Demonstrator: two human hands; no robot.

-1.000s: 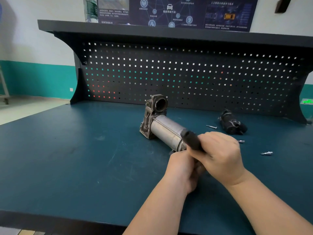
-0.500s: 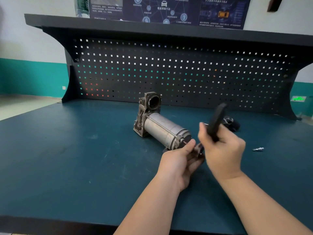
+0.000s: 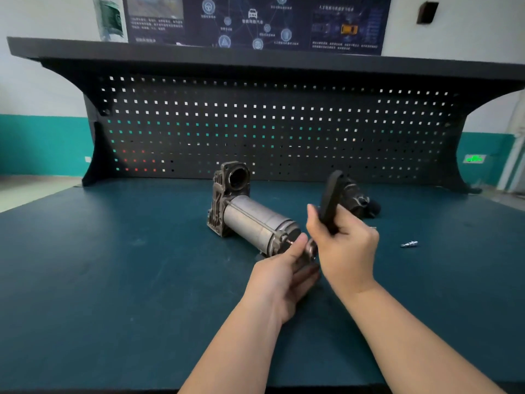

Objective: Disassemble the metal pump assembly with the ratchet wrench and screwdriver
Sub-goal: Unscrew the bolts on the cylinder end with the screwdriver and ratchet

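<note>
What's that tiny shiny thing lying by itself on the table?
Start at the blue-green workbench and look right of the right hand. The small silver screw lies there alone, bright and far smaller than the black part behind it.

Dull grey metal pump (image 3: 255, 220), matt black ratchet handle (image 3: 329, 200).

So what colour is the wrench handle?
Black, seen in the head view: wrench handle.
</note>
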